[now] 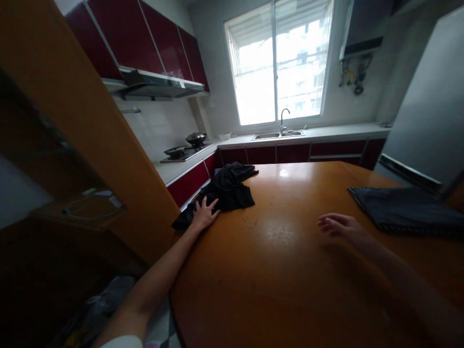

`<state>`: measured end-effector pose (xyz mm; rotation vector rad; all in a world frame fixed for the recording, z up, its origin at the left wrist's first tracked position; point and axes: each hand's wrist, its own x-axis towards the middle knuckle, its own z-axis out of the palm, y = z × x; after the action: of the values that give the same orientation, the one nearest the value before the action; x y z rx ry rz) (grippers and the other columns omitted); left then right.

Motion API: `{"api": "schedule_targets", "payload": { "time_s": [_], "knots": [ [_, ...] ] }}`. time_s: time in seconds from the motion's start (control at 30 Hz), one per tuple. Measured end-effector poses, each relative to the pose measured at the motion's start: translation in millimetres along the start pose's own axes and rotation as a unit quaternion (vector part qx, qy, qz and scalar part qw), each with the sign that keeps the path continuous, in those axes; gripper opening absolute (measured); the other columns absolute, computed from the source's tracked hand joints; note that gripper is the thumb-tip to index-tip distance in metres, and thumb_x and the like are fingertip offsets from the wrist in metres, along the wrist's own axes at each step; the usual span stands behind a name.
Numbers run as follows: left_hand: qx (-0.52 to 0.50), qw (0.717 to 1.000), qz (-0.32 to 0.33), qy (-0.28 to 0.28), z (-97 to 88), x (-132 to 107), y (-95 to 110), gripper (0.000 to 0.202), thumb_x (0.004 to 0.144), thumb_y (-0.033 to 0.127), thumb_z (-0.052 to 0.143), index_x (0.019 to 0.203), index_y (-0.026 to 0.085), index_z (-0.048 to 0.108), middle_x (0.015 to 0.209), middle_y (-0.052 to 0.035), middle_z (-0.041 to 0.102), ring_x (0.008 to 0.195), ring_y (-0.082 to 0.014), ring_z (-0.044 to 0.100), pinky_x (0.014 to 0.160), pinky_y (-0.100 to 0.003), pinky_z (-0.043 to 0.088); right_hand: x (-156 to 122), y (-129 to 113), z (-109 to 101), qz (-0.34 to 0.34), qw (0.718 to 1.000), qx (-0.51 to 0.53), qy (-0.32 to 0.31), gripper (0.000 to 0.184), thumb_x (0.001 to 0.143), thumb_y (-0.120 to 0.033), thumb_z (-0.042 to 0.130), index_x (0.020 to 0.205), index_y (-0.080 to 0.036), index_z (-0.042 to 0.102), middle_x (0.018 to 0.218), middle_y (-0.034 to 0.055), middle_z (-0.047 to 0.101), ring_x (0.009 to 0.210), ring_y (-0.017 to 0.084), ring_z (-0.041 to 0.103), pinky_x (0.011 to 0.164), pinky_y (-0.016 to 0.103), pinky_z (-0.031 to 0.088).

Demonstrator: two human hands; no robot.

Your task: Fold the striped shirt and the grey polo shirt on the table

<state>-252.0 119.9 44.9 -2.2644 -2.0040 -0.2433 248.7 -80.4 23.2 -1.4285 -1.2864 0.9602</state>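
Note:
A crumpled black piece of clothing (235,186) lies at the left edge of the wooden table (268,270). My left hand (206,212) rests on its near part, fingers spread and the palm turned down. Above the tabletop on the right, my right hand (337,225) hovers with loosely curved fingers and nothing visible in them. To the right of that hand lies a dark, flat folded cloth (409,210) with a patterned edge.
A wooden cabinet post (108,145) stands close on the left. Behind the table are a stove (186,152) with pans, a counter with a sink (266,136), and a window. A grey fridge (427,106) stands at the right. Plastic bags (112,295) lie low at the left.

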Motion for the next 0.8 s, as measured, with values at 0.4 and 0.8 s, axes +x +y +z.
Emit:
{"api": "schedule_targets", "payload": {
  "time_s": [0.4, 0.8],
  "knots": [
    [-0.044, 0.934, 0.315, 0.163, 24.6, -60, 144, 0.031, 0.096, 0.028, 0.048, 0.115, 0.028, 0.072, 0.155, -0.0077, 0.042, 0.149, -0.0307, 0.028, 0.121, -0.055, 0.023, 5, 36, -99, 0.171, 0.804, -0.441, 0.359, 0.029, 0.092, -0.031, 0.060, 0.114, -0.017, 0.071, 0.124, 0.0188, 0.065, 0.117, 0.034, 0.056, 0.091, 0.044, 0.046],
    [-0.240, 0.894, 0.374, 0.054, 37.6, -58, 221, 0.025, 0.098, 0.031, 0.050, 0.106, 0.021, 0.071, 0.121, -0.0099, 0.066, 0.114, -0.0250, 0.061, 0.105, -0.042, 0.044, -4, 0, -39, -0.018, 0.870, -0.368, 0.327, 0.016, 0.090, -0.032, 0.061, 0.082, -0.020, 0.069, 0.093, 0.0098, 0.072, 0.089, 0.024, 0.065, 0.078, 0.033, 0.045]
  ]
}}
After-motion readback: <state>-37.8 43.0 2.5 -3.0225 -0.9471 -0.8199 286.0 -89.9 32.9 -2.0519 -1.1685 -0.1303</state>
